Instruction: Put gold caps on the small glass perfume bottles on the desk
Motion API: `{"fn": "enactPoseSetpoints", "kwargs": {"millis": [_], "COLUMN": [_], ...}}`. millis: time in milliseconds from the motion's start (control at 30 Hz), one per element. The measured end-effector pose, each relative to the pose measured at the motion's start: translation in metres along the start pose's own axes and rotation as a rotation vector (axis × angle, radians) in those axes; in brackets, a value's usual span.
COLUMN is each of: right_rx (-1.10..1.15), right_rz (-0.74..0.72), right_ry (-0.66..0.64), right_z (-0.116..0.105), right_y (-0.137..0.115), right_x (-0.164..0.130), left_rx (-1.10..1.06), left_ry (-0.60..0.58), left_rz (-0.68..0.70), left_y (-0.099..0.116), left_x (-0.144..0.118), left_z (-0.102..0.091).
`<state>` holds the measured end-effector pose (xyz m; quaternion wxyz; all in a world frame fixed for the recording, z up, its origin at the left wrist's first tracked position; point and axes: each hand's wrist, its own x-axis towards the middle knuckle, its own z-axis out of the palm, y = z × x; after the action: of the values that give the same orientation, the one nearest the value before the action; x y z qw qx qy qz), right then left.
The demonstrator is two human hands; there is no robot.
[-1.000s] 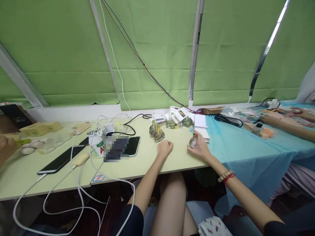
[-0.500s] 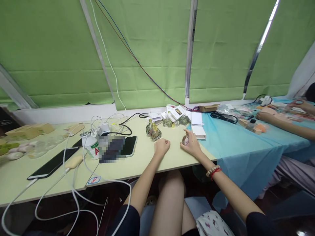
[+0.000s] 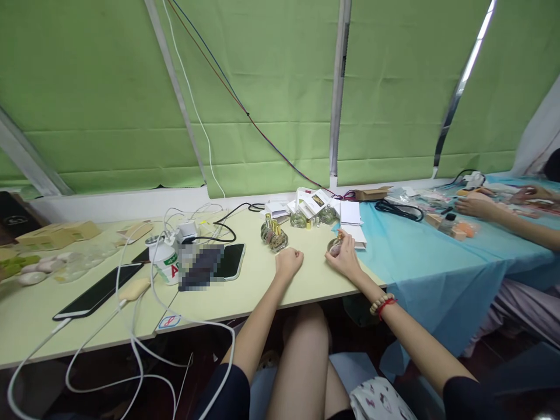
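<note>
My right hand (image 3: 347, 259) has its thumb and fingers around a small round glass perfume bottle (image 3: 333, 247), with a bit of gold at its top. The fingers hide part of the bottle. Closed into a fist, my left hand (image 3: 287, 263) rests on the pale table, and what it holds, if anything, is hidden. Just beyond that fist stand several glass perfume bottles (image 3: 277, 239) with gold spray necks. Farther back, more clear glass bottles (image 3: 298, 218) sit in front of small white boxes (image 3: 315, 202).
White cartons (image 3: 353, 236) lie right of my right hand, by the blue cloth (image 3: 420, 251). To the left are a phone (image 3: 231, 261), a white bottle (image 3: 164, 262), a tablet (image 3: 96, 291) and looping white cables. Another person's hand (image 3: 475, 205) rests at far right.
My right hand has shifted slightly right and turned the perfume bottle, so its gold top now shows between the fingers. My left fist stays in place.
</note>
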<state>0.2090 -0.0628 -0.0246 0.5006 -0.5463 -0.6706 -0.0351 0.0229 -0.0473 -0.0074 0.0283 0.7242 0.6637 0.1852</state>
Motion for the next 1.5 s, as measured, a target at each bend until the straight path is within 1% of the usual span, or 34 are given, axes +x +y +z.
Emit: {"fn": "enactPoseSetpoints", "kwargs": {"millis": [133, 333, 467, 567, 667, 767, 833, 900, 1033, 1133, 1233, 1300, 1400, 1500], "right_rx": [0.072, 0.168, 0.243, 0.203, 0.095, -0.013, -0.035, 0.010, 0.209, 0.306, 0.270, 0.226, 0.206, 0.195], "right_rz": [-0.050, -0.039, -0.007, -0.016, -0.015, 0.026, 0.062, 0.048, -0.071, -0.083, -0.030, -0.015, -0.067, -0.089], "right_ry": [-0.077, -0.106, -0.222, -0.275, -0.259, -0.170, -0.129, -0.157, -0.288, -0.316, -0.264, -0.258, -0.313, -0.312], "right_z": [-0.001, 0.001, -0.001, -0.003, -0.003, -0.003, -0.004, -0.007, -0.014, -0.015, -0.014, -0.013, -0.012, -0.012], "right_y": [-0.002, -0.001, -0.001, -0.003, -0.005, -0.008, -0.009, -0.010, -0.011, -0.011, -0.011, -0.013, -0.017, -0.020], "right_x": [-0.002, -0.004, -0.004, -0.003, -0.003, -0.003, -0.004, -0.004, -0.004, -0.003, -0.003, -0.002, -0.002, -0.003], "left_rx": [-0.001, 0.006, 0.004, -0.001, -0.007, -0.018, -0.030, -0.046, -0.103, -0.161, -0.208, -0.234, -0.251, -0.247], "left_ry": [0.003, 0.000, -0.002, -0.007, -0.009, -0.008, -0.005, -0.001, 0.016, 0.039, 0.042, 0.032, 0.021, 0.025], "left_rz": [0.008, 0.001, -0.001, 0.000, 0.000, 0.000, -0.002, -0.002, 0.018, 0.058, 0.115, 0.160, 0.222, 0.239], "left_y": [0.000, 0.001, 0.001, 0.002, 0.002, 0.001, 0.001, 0.001, 0.004, 0.006, 0.006, 0.007, 0.008, 0.010], "left_x": [0.000, 0.001, 0.000, 0.000, -0.001, 0.000, 0.000, 0.001, -0.002, -0.007, -0.012, -0.015, -0.017, -0.017], "left_z": [0.000, 0.000, -0.001, -0.002, -0.002, -0.002, -0.001, 0.000, -0.004, -0.011, -0.016, -0.018, -0.019, -0.018]}}
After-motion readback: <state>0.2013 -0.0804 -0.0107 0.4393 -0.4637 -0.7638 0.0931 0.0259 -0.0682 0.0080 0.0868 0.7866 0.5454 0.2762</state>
